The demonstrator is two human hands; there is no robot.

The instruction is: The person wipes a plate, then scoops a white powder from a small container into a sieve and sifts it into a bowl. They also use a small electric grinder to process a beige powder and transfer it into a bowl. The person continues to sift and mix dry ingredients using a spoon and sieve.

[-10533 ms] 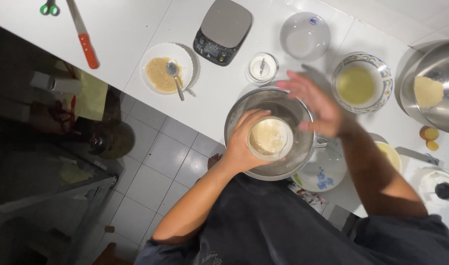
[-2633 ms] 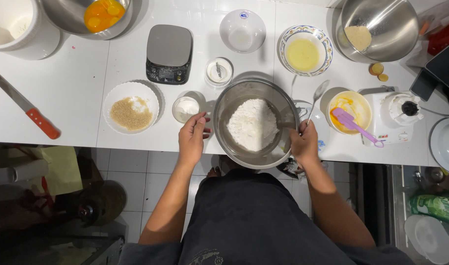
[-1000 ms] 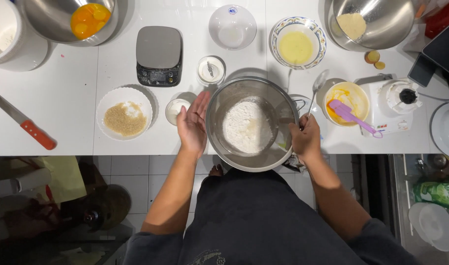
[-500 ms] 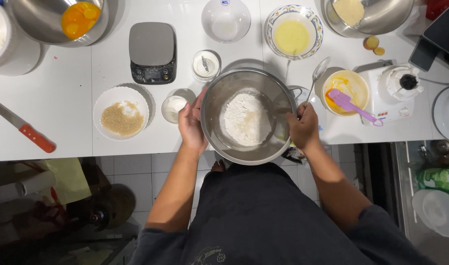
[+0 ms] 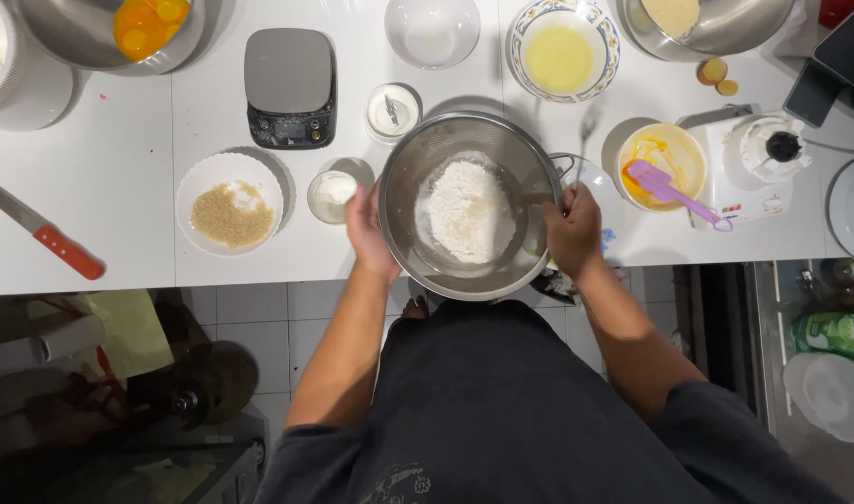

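A steel sieve (image 5: 471, 205) heaped with white flour (image 5: 466, 211) sits at the near edge of the white tabletop (image 5: 119, 187), apparently over a bowl, though what is beneath is hidden. The left hand (image 5: 366, 229) lies flat against its left wall, fingers (image 5: 357, 201) straight and loosely together, seemingly steadying it. The right hand (image 5: 573, 227) has its fingers curled around the handle at the right rim. Just left of the left fingers stands a small cup (image 5: 334, 195), beyond it a plate of brown sugar (image 5: 228, 204).
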